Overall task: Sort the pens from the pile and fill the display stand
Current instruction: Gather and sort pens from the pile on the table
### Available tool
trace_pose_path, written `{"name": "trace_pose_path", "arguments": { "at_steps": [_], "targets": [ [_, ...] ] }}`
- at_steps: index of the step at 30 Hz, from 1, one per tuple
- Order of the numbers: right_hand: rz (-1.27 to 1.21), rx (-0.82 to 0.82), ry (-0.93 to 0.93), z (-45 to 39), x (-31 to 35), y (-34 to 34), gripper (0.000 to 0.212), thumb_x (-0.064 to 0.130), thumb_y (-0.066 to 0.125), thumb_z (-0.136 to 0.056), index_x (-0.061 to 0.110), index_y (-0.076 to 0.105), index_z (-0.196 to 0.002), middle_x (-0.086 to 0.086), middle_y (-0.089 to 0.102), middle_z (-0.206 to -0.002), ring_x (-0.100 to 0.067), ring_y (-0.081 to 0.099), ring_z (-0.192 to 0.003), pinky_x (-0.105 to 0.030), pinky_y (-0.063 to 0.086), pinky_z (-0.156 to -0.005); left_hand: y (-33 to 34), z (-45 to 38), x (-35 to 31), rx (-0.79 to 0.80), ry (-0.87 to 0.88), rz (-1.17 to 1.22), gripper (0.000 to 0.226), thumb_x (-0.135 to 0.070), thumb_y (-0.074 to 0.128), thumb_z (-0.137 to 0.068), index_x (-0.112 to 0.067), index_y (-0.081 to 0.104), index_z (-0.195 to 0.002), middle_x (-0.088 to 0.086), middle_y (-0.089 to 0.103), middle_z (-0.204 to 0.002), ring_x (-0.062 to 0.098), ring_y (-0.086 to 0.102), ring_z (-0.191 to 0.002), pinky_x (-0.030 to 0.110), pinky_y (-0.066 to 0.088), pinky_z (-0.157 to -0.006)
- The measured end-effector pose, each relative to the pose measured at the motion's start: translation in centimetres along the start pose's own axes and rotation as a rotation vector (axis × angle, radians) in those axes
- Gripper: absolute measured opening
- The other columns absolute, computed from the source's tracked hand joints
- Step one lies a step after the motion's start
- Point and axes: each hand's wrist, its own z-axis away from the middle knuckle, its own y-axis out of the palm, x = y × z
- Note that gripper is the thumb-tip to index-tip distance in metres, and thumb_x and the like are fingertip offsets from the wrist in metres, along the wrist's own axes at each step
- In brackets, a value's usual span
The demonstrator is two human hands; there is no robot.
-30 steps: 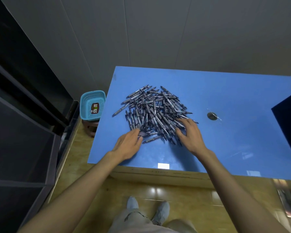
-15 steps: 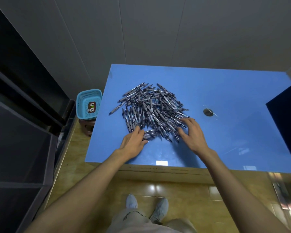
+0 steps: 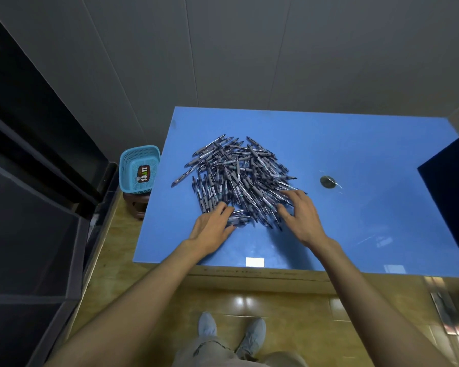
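Note:
A loose pile of several dark grey pens (image 3: 236, 176) lies on the blue table (image 3: 355, 144), left of its middle. My left hand (image 3: 212, 229) rests palm down at the pile's near left edge, its fingers reaching onto the nearest pens. My right hand (image 3: 301, 215) lies on the pile's near right edge with its fingers spread over the pens. Neither hand plainly grips a pen. A dark box-like object (image 3: 451, 192) at the table's right edge is cut off by the frame; I cannot tell if it is the display stand.
A small round metal object (image 3: 327, 180) lies on the table right of the pile. A turquoise plastic basket (image 3: 139, 168) sits on a brown stool beside the table's left edge. Dark shelving (image 3: 32, 207) fills the left side. My feet stand on the wooden floor below.
Both hands have slid a little forward into the near edge of the pile. The view has shifted slightly.

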Motion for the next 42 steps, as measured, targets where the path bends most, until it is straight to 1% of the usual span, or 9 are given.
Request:
{"name": "trace_pose_path", "arguments": {
  "at_steps": [6,13,17,21,25,28,33,37,42],
  "targets": [
    [0.003,-0.004,0.011,-0.1,-0.1,-0.3,0.039,0.024,0.059,-0.096,0.012,0.057,-0.134,-0.009,0.056,-0.132,-0.028,0.05,-0.123,-0.04,0.039,-0.103,-0.3,-0.7,0.1,0.042,0.047,-0.096,0.041,-0.034,0.055,-0.103,-0.013,0.048,-0.138,0.006,0.048,-0.125,0.023,0.06,-0.088,0.036,0.05,-0.072],
    [0.026,0.014,0.009,0.0,0.3,0.1,0.041,0.024,0.058,-0.097,0.01,0.056,-0.135,-0.01,0.055,-0.136,-0.028,0.048,-0.128,-0.038,0.038,-0.104,-1.6,-1.0,0.4,0.146,0.086,-0.168,0.029,-0.03,0.054,-0.097,-0.009,0.05,-0.117,0.008,0.05,-0.114,0.023,0.053,-0.077,0.039,0.049,-0.067],
    [0.026,0.025,0.023,0.2,0.7,0.3,0.041,0.024,0.057,-0.097,0.009,0.055,-0.135,-0.011,0.055,-0.134,-0.03,0.049,-0.124,-0.041,0.039,-0.102,-1.8,-0.7,0.4,0.261,0.112,-0.228,0.033,-0.035,0.061,-0.089,-0.013,0.05,-0.11,0.005,0.055,-0.105,0.025,0.061,-0.087,0.041,0.054,-0.075],
    [0.013,0.013,0.014,0.3,0.9,0.4,0.04,0.024,0.058,-0.096,0.008,0.058,-0.133,-0.012,0.056,-0.131,-0.031,0.051,-0.122,-0.041,0.04,-0.101,-1.3,0.3,1.3,0.291,0.103,-0.243,0.025,-0.032,0.055,-0.09,-0.013,0.051,-0.105,0.007,0.062,-0.102,0.028,0.061,-0.095,0.039,0.051,-0.078],
    [0.022,0.008,0.015,0.1,1.3,0.6,0.039,0.022,0.059,-0.096,0.008,0.058,-0.132,-0.012,0.057,-0.131,-0.03,0.051,-0.122,-0.04,0.04,-0.101,-1.1,1.6,2.6,0.246,0.046,-0.166,0.024,-0.027,0.045,-0.096,-0.011,0.049,-0.113,0.013,0.062,-0.111,0.032,0.058,-0.1,0.042,0.049,-0.081],
    [0.033,0.012,0.01,-0.2,1.8,0.9,0.039,0.024,0.06,-0.096,0.009,0.058,-0.132,-0.011,0.057,-0.131,-0.03,0.051,-0.123,-0.04,0.04,-0.102,-1.4,2.4,3.7,0.163,-0.068,-0.022,0.024,-0.019,0.045,-0.097,-0.012,0.044,-0.12,0.015,0.063,-0.113,0.037,0.06,-0.094,0.042,0.045,-0.074],
    [0.042,0.012,0.001,-0.7,2.9,1.4,0.04,0.026,0.058,-0.097,0.01,0.058,-0.134,-0.01,0.057,-0.132,-0.029,0.051,-0.125,-0.041,0.04,-0.103,-2.9,1.6,6.5,-0.016,-0.342,0.161,0.018,-0.008,0.044,-0.093,-0.018,0.036,-0.107,0.012,0.057,-0.097,0.035,0.056,-0.079,0.04,0.041,-0.065],
    [0.045,0.013,-0.01,-1.0,3.8,1.8,0.039,0.023,0.059,-0.096,0.009,0.059,-0.134,-0.01,0.056,-0.134,-0.028,0.05,-0.126,-0.039,0.038,-0.104,-3.8,-1.0,9.6,-0.085,-0.49,0.128,0.023,-0.019,0.049,-0.095,-0.012,0.044,-0.116,0.017,0.065,-0.098,0.04,0.062,-0.088,0.04,0.043,-0.065],
    [0.044,-0.003,0.005,-1.7,4.7,2.4,0.04,0.023,0.058,-0.097,0.008,0.059,-0.134,-0.009,0.055,-0.134,-0.026,0.049,-0.126,-0.035,0.036,-0.104,-3.9,-4.2,11.8,-0.237,-0.583,0.181,0.026,-0.034,0.06,-0.097,-0.012,0.054,-0.108,0.018,0.07,-0.095,0.041,0.066,-0.089,0.043,0.051,-0.07]
  ]
}}
